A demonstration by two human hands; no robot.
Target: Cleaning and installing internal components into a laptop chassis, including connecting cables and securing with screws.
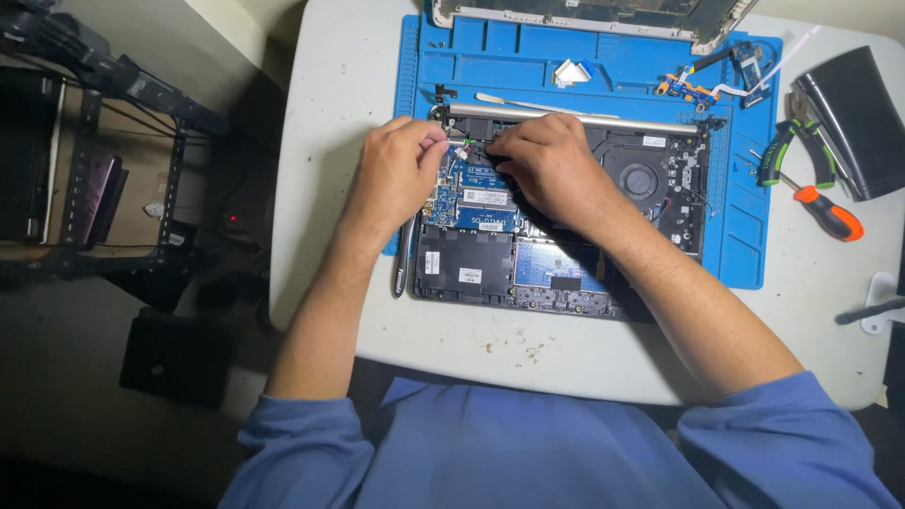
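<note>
The small white connector (461, 151) was pinched at the opened laptop's (566, 226) far-left corner by the left hand's (401, 174) closed fingers, the right hand's (547, 165) curled fingers pressed just right of it.

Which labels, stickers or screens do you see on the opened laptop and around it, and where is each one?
White rectangular sticker on the black battery, front left of the laptop.
Smaller white sticker at the battery's left end.
White label on the blue circuit board, between the left hand and right hand.
Small white label above the fan.
No lit screen.
</note>
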